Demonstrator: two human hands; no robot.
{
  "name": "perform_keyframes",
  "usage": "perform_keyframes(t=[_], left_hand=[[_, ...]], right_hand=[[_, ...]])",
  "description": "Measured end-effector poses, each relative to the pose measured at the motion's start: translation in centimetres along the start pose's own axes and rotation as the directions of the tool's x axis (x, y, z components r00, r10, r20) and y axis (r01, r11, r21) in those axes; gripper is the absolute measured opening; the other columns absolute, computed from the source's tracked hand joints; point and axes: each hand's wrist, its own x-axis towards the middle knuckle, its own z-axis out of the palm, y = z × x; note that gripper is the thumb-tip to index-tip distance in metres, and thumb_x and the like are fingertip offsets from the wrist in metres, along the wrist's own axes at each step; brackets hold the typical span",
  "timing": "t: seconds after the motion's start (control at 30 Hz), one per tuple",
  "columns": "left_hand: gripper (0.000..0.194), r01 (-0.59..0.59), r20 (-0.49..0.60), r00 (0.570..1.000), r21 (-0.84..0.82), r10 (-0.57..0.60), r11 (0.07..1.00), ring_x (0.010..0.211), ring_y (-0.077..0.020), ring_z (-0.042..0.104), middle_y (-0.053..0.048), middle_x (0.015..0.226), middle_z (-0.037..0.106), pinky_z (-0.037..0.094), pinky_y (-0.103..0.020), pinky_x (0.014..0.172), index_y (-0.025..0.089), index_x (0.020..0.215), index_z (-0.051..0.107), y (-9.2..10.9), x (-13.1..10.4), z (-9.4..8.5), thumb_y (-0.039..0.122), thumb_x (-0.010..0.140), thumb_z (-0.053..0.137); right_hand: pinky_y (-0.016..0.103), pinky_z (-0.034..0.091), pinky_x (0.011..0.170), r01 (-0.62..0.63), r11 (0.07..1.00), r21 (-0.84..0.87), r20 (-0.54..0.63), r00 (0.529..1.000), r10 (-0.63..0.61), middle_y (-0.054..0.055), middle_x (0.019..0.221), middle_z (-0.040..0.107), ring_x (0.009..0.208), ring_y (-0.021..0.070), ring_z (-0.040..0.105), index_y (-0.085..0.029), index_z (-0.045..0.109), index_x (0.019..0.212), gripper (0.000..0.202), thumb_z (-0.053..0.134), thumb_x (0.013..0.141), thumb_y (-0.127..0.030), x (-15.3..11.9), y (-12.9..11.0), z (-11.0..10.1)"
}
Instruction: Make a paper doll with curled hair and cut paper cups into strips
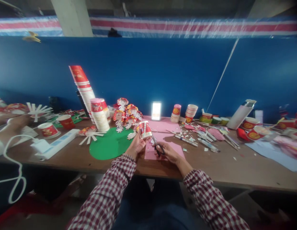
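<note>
My left hand (138, 143) is closed round a red and white paper cup (145, 129), tilted above the table. In my right hand (169, 152) is a pair of scissors (160, 149) with black handles. Its blades reach up to the cup's right edge; whether they touch the paper I cannot tell. Pink paper (150, 154) lies under both hands. A round green sheet (110, 147) is to the left of my left hand. Behind it stand several cut paper-cup figures (129, 113) with curled, frilled tops.
Stacked paper cups (100, 116) rise at the left, one stack leaning. A white power strip (57, 145) with a cable lies further left, near another person's arm (11, 131). Pens (185, 140), scraps and a tilted white bottle (241, 114) occupy the right. A blue partition (148, 70) stands behind.
</note>
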Motion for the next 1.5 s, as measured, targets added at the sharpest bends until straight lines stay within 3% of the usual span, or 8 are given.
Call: perform_keyframes(t=[0.3,1.2,1.5], left_hand=[[0.036,0.004,0.01,1.0,0.031,-0.004,1.0,0.086,-0.0183,0.066,-0.009,0.099,0.068,0.049,-0.039,0.091,0.02,0.12,0.054,-0.27,-0.13,-0.05,0.034,0.087,0.054],[0.028,-0.033,0.073,0.997,0.124,0.024,0.992,0.077,-0.017,0.067,-0.008,0.085,0.07,0.054,-0.031,0.078,0.015,0.108,0.062,-0.64,0.15,-0.36,0.032,0.086,0.055],[0.027,-0.032,0.032,0.999,0.144,0.028,0.989,0.075,-0.0155,0.067,-0.008,0.085,0.07,0.053,-0.03,0.078,0.013,0.1,0.063,-0.56,-0.09,0.02,0.034,0.082,0.061]], right_hand=[[0.02,0.047,0.049,0.021,1.0,0.0,-0.009,1.0,-0.021,0.001,0.068,0.058,0.059,0.0108,0.057,-0.015,0.057,0.104,0.052,0.07,0.07,-0.053,0.04,0.25,-0.18],[0.021,0.049,0.049,0.041,0.998,-0.038,-0.049,0.998,-0.043,-0.001,0.065,0.058,0.054,0.01,0.056,-0.016,0.056,0.103,0.05,0.067,0.072,-0.054,0.01,0.15,0.11],[0.021,0.049,0.05,0.05,0.998,-0.04,-0.042,0.998,-0.052,-0.001,0.066,0.059,0.054,0.0102,0.057,-0.017,0.056,0.102,0.048,0.066,0.073,-0.053,0.03,0.16,0.02]])
